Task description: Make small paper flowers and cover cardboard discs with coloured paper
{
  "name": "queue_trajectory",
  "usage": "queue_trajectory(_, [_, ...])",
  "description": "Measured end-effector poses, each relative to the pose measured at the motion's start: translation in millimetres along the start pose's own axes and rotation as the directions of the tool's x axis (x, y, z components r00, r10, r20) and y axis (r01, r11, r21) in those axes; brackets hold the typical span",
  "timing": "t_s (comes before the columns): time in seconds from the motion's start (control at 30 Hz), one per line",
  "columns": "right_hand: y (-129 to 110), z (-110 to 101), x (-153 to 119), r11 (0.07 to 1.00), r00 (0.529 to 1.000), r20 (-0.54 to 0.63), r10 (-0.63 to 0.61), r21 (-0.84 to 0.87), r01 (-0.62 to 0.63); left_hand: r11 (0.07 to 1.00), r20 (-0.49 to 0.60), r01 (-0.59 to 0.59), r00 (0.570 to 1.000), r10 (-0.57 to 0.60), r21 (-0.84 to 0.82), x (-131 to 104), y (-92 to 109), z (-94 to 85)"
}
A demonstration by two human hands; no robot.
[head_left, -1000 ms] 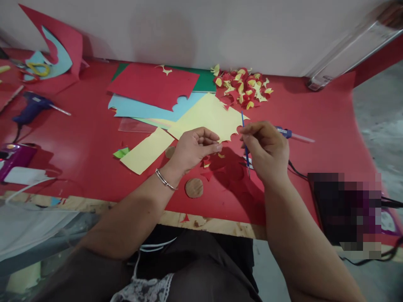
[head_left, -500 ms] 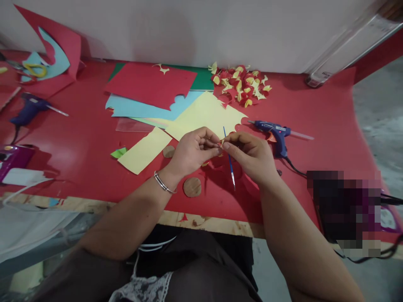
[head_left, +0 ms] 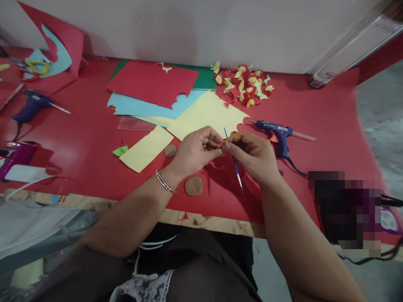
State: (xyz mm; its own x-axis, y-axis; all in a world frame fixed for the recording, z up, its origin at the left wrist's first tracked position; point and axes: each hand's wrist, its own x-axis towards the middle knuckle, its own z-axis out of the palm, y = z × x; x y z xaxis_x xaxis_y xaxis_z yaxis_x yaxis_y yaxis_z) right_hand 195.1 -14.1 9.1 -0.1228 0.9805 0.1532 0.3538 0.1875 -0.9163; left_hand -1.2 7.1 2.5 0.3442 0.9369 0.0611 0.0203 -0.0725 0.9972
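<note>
My left hand [head_left: 204, 147] and my right hand [head_left: 248, 153] meet fingertip to fingertip over the red table, both pinched closed. Between them is a tiny bit of red and yellow, too small to make out. A thin blue brush [head_left: 237, 170] slants down from my right hand, its bristles toward the table edge. Under my left wrist lies a round wooden slice [head_left: 193, 186], and a smaller one [head_left: 171, 150] is left of that hand. Yellow paper with scalloped cuts [head_left: 206, 113] lies just beyond my fingers.
A blue glue gun [head_left: 277, 132] lies right of my hands, another [head_left: 31, 107] far left. Red paper [head_left: 154, 84] and a heap of red and yellow scraps [head_left: 244, 84] are at the back. Scissors [head_left: 36, 67] lie back left. A pixelated dark object [head_left: 340, 205] stands right.
The brush has tilted, its bristle end swinging to the right. My fingertips have shifted slightly around the tiny piece. The whole view has moved a little.
</note>
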Motion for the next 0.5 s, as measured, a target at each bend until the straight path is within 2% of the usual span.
queue_trajectory(0.5, [3.9, 1.0, 0.9, 1.0, 1.0, -0.011, 0.019, 0.002, -0.019, 1.0, 0.013, 0.023, 1.0, -0.023, -0.005, -0.3, 0.0, 0.0])
